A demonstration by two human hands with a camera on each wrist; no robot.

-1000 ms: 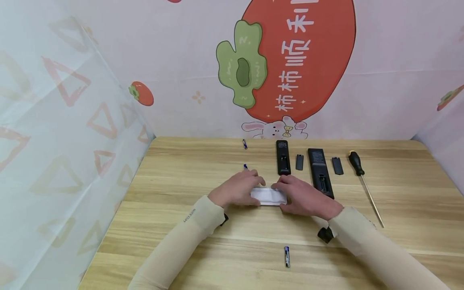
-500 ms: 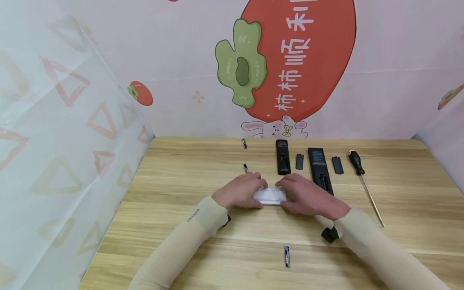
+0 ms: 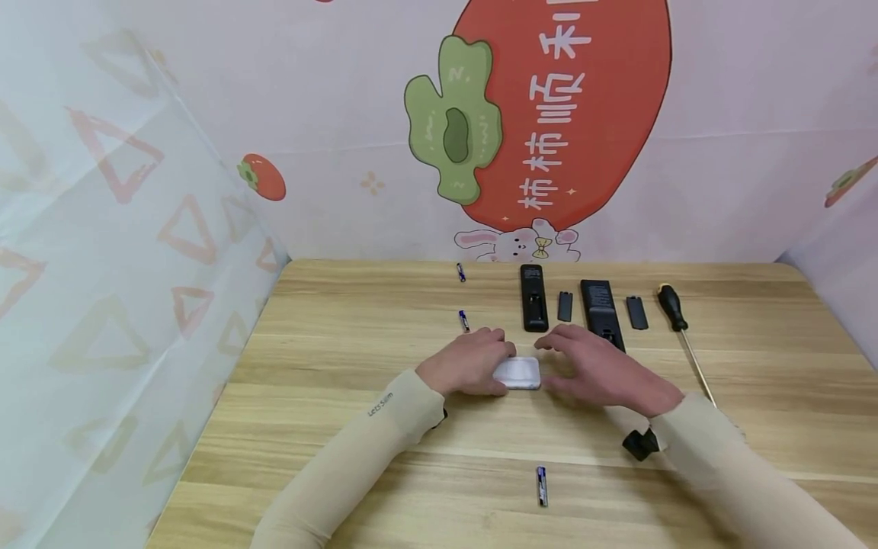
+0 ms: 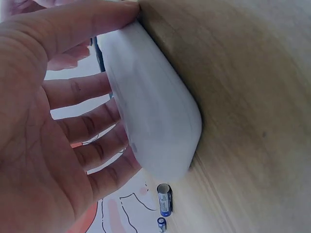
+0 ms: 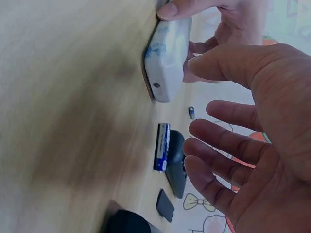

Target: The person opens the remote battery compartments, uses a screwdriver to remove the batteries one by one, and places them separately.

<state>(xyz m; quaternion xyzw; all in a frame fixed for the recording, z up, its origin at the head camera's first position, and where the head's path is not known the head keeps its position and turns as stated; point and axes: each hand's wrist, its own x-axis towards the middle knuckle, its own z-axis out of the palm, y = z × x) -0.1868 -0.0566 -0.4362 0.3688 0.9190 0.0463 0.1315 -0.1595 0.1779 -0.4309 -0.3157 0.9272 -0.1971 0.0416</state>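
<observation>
A white remote lies on the wooden table, between both hands in the head view. My left hand grips its left end. The left wrist view shows the thumb on the near edge of the white remote, with the fingers reaching round the far side. My right hand hovers just right of the remote with fingers spread and holds nothing. The right wrist view shows that right hand apart from the white remote.
Two black remotes with open battery bays lie behind the hands, each with a loose black cover beside it. A black-handled screwdriver lies at the right. Three batteries are scattered about.
My right hand has let go of the white remote, drawn off to the right and spread its fingers. My left hand has shifted right along the remote and covers more of it.
</observation>
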